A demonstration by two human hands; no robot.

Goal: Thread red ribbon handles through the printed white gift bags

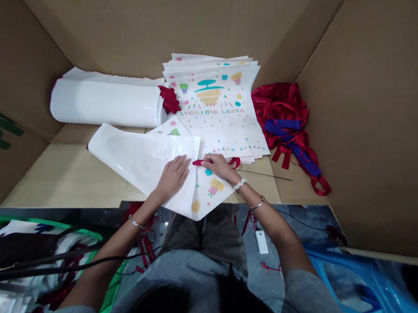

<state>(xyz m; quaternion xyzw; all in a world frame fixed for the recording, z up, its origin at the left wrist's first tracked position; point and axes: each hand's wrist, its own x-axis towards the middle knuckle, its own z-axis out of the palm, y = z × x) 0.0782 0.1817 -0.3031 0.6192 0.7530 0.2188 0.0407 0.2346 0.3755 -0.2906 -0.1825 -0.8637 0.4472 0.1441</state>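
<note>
A white plastic sheet (142, 157) lies folded over in front of me, its printed side with coloured shapes showing at the right. My left hand (175, 175) presses on it near the fold's edge, fingers stretched out flat. Close by, my right hand (216, 165) pinches a red ribbon (197, 162) at the edge of the folded sheet. A red loop also shows behind that hand's wrist. Just beyond is a stack of printed "Happy Birthday" sheets (222, 119).
A thick white roll of sheets (107, 102) with red ribbon ends lies at the back left. Red ribbons (280, 102) and blue strips (289, 142) are heaped at the right. Cardboard walls (386, 125) enclose the table. Below are a green bin (97, 236) and a blue plastic stool (400, 295).
</note>
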